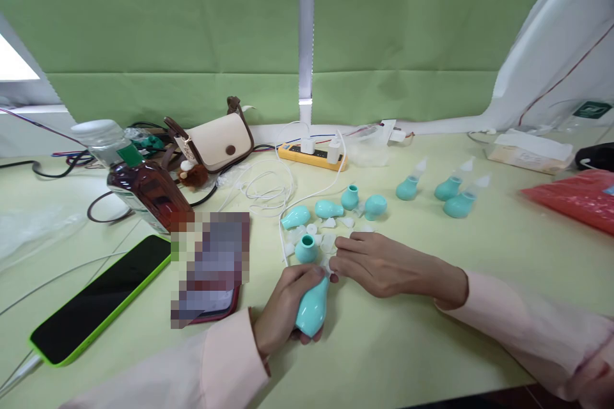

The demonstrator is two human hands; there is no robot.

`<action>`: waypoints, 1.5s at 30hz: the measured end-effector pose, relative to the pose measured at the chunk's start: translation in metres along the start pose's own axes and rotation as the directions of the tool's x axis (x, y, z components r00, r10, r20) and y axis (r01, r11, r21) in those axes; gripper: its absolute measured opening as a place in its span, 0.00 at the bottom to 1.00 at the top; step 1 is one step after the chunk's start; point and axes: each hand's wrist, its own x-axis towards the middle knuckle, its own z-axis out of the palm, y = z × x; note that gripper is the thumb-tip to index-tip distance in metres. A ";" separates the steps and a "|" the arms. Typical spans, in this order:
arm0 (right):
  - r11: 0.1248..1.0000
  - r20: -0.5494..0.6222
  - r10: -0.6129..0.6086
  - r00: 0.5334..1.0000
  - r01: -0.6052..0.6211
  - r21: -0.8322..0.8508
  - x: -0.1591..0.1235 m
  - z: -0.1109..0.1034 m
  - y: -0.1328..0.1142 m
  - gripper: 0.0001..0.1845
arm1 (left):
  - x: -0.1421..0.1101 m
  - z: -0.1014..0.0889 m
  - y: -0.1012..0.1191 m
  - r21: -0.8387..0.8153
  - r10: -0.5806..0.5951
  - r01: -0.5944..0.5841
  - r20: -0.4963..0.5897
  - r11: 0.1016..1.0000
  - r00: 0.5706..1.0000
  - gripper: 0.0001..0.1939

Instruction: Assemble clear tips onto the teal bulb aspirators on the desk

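Note:
My left hand (290,300) is wrapped round a turquoise rubber bulb (313,312), its neck pointing away from me. At that neck the fingers of my right hand (371,262) are pinched together on a small clear piece (329,264), mostly hidden by the fingers. Just beyond stands another turquoise bulb (306,248) with its opening up. Several more loose bulbs (329,208) and small translucent nozzle parts (327,241) lie behind it. Farther right, three bulbs fitted with clear tips, such as this nasal aspirator (407,186), rest on the table.
On the left lie a green-cased phone (100,300), a blurred-out phone (211,268) and a tilted bottle of brown liquid (144,185). A cream handbag (220,144), a yellow power strip (311,156) and white cables (268,188) are behind. A red bag (575,201) and tissue pack (530,151) sit right.

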 end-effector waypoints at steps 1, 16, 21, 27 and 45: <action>1.000 0.001 0.015 1.000 -0.015 0.015 0.000 0.001 0.002 0.15 | 0.000 0.000 0.001 0.002 -0.001 0.001 -0.003 1.000 1.000 0.18; 0.956 -0.177 0.036 0.984 0.018 0.293 -0.003 -0.004 0.008 0.07 | 0.003 -0.003 -0.006 -0.046 0.027 -0.026 0.017 0.999 0.999 0.17; 0.976 -0.125 0.001 0.992 0.027 0.215 -0.003 -0.011 0.007 0.09 | 0.001 -0.002 -0.004 -0.012 -0.025 0.025 -0.019 1.000 1.000 0.19; 0.981 -0.067 -0.031 0.997 0.043 0.188 -0.003 -0.017 0.007 0.10 | -0.001 -0.001 -0.002 0.036 -0.042 0.043 -0.028 0.998 0.999 0.21; 0.961 -0.008 0.149 0.989 -0.143 0.235 0.000 0.003 0.003 0.13 | 0.003 -0.004 -0.001 -0.031 0.041 -0.039 0.068 0.999 0.997 0.19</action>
